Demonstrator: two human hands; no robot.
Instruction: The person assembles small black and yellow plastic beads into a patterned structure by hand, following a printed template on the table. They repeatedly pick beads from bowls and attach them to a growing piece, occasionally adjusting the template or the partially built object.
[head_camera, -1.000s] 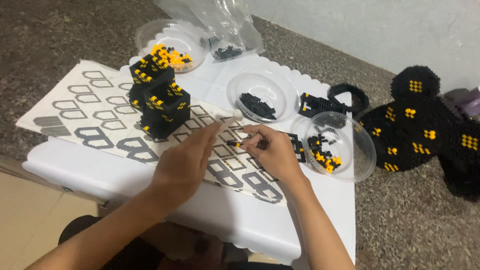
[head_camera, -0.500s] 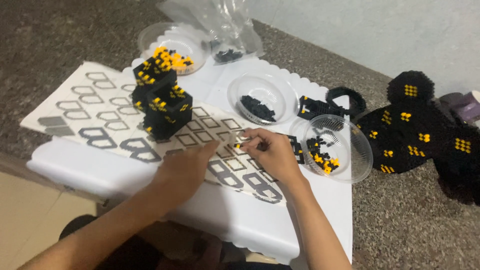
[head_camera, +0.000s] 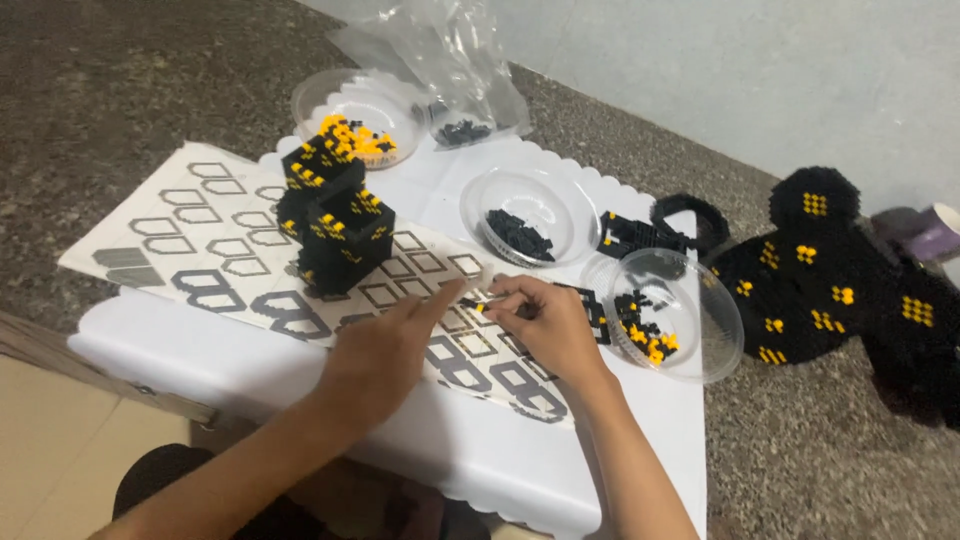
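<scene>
Tiny black-and-yellow brick piece (head_camera: 476, 305) pinched between both sets of fingertips, just above the printed paper instruction sheet with grey block outlines (head_camera: 200, 250), near the middle of the white scallop-edged table (head_camera: 640, 440). Right hand (head_camera: 545, 325) curled, thumb and fingers closed on the piece from 3 o'clock. Left hand (head_camera: 385, 350) reaching in from 8 o'clock, index finger stretched out to touch the same piece, other fingers loosely folded.

At 10 o'clock from the piece, standing on the sheet, a black blocky brick model with yellow studs (head_camera: 335, 225). At 1 o'clock, a clear round plastic bowl of black bricks (head_camera: 520, 215). At 3 o'clock, just beside the right hand, a clear round plastic bowl of mixed black and yellow bricks (head_camera: 665, 315). Farther out at 11 o'clock, a clear plastic bowl holding yellow bricks (head_camera: 355, 110), with a crumpled clear plastic bag (head_camera: 450, 70) beside it. Well apart at 3 o'clock, on the speckled floor, a large black brick figure with round ears and yellow patches (head_camera: 840, 270).
</scene>
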